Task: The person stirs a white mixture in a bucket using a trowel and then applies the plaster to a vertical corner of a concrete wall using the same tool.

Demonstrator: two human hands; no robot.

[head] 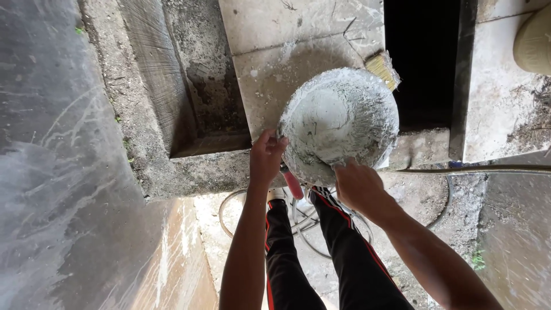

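**Soft daylight, one black gap**

Even daylight falls on my round cement-caked pan (pixel 338 123), its pale inside the brightest spot, without glare. Right of the pan an opening (pixel 422 60) is fully black. Left of it, the wet wall (pixel 51 172) shows a dull sheen and bends near the edge. Focus is sharp.

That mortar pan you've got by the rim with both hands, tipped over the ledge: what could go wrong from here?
1. The mortar pan is tilted steeply; the wet grey mix caked inside could slide out onto the concrete ledge or the legs below.
2. The left hand and right hand grip only the slippery, coated rim, so the pan may slip.
3. The hose coils loop around the feet, a likely trip hazard.
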